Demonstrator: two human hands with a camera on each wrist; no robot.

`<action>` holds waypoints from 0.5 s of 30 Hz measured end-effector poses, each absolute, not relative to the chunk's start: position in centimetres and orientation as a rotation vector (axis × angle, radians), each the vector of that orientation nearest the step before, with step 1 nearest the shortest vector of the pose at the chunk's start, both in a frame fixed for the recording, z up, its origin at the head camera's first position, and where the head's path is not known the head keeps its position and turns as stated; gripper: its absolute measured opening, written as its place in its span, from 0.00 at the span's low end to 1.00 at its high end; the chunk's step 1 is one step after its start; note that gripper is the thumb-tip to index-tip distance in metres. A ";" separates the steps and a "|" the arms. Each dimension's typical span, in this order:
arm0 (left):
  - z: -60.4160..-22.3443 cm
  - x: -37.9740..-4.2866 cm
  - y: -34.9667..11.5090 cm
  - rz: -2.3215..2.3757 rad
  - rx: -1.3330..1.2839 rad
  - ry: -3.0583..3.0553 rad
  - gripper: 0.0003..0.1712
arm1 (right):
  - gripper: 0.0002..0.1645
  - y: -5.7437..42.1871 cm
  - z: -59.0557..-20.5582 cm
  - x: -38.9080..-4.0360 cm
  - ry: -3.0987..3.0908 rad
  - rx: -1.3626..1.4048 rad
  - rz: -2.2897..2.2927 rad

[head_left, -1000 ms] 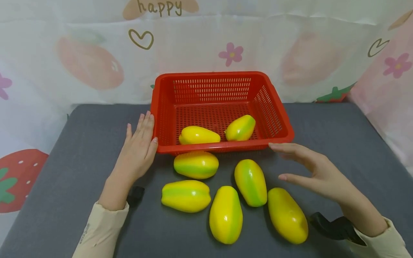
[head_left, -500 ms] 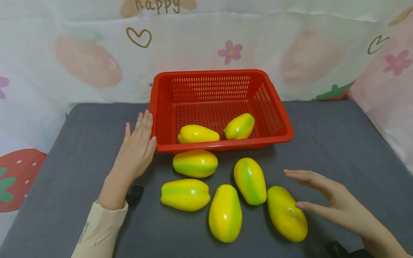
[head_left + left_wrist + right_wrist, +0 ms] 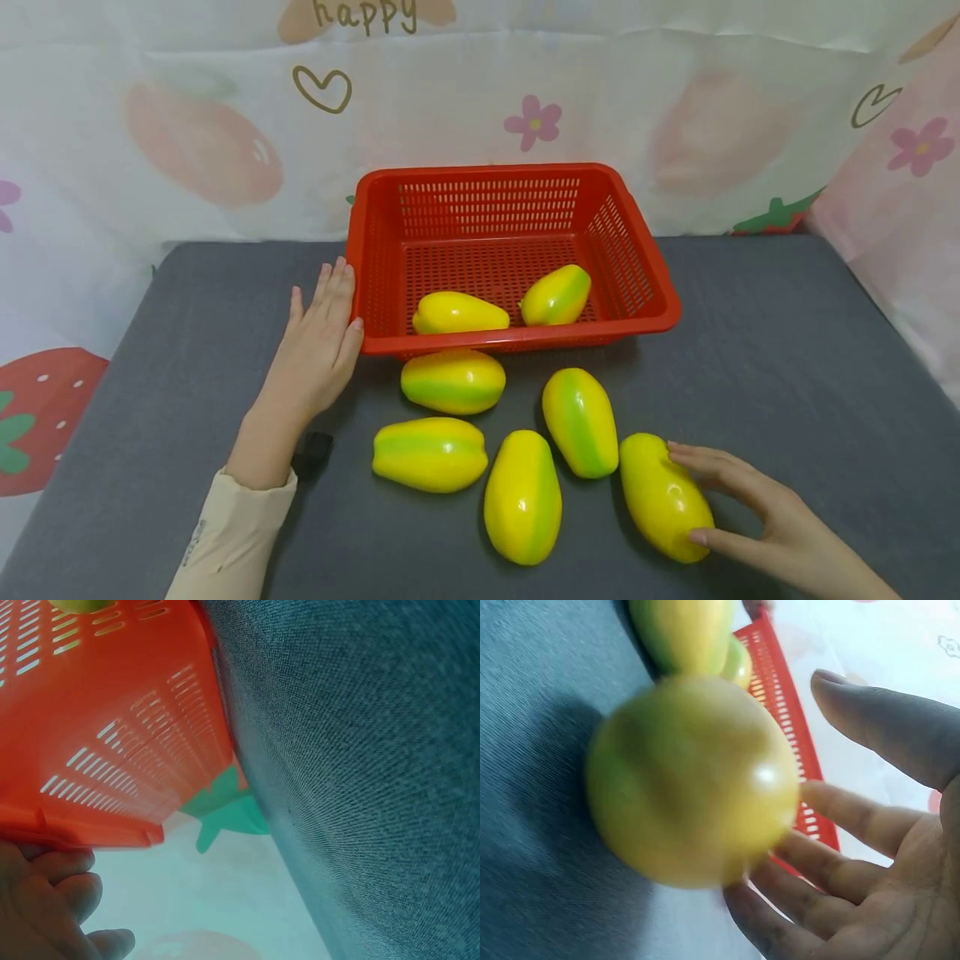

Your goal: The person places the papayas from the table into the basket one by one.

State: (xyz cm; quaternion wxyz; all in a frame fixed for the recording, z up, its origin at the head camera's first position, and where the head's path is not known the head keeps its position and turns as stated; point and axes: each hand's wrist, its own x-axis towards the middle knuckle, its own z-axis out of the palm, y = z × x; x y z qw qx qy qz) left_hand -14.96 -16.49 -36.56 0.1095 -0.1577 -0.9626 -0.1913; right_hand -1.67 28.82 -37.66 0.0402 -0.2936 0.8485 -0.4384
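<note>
Bracketing glossy ovoid fruit [image 3: 662,500]: right grip [image 3: 780,522], contact unclear.

Head pic is a bit dim but even, w/ soft light that seems to come from above. Small white shiny spots sit on the yellow fruit [image 3: 522,497], & soft dark shadows lie on the bench [image 3: 225,350] close by. Wall cloth [image 3: 450,100] looks pale. L wrist pic has a blue-green tint; basket [image 3: 150,660] glows orange-red, light comes thru its slots, & left hand [image 3: 45,907] is dark. R wrist pic: big near fruit [image 3: 694,787] is v. blurry w/ a white glare spot, right hand [image 3: 907,885] is partly shady, cloth behind is almost white
</note>
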 end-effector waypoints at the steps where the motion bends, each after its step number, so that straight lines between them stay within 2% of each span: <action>1: -36.6 -15.0 -16.5 -0.561 -0.465 -2.828 0.35 | 0.43 28.8 -37.8 -1.6 2.602 -0.904 -1.341; 10: -36.6 -14.9 -16.5 -0.574 -0.481 -2.818 0.34 | 0.46 27.9 -38.5 -1.6 2.728 -0.835 -1.238; 15: -36.6 -14.9 -16.5 -0.567 -0.478 -2.814 0.34 | 0.46 27.5 -38.8 -1.8 2.786 -0.662 -1.169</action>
